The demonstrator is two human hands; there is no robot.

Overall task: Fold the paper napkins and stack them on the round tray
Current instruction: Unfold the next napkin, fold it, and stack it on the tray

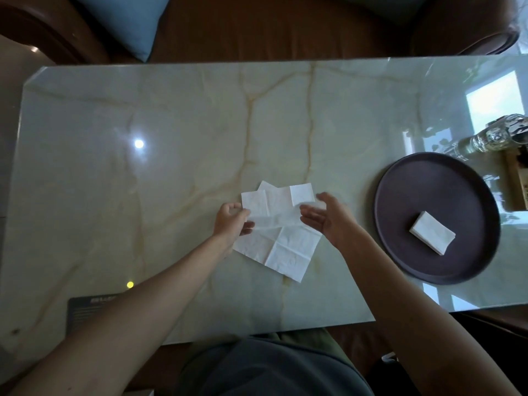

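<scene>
- The fingers (pixel 248 221) of the left hand (pixel 231 221) are curled narrow and pinch the left edge of an unfolded white napkin (pixel 283 238), thumb on top.
- The fingers (pixel 310 217) of the right hand (pixel 328 221) are spread wide, palm turned inward, hovering over the napkin's right side; whether they touch the paper cannot be told.
- The unfolded napkin lies between the two hands on the marble surface (pixel 171 167), creased into squares, its near corner pointing toward the person.
- Beyond it, partly under its far edge, lie more loose napkins (pixel 274 195), with a small folded napkin (pixel 302 193) just beyond the right hand's fingertips.
- A dark round tray (pixel 400 195) sits on the surface to the right, well apart from the hands.
- A stack of folded napkins (pixel 432 232) rests on the tray, nearer its right side.
</scene>
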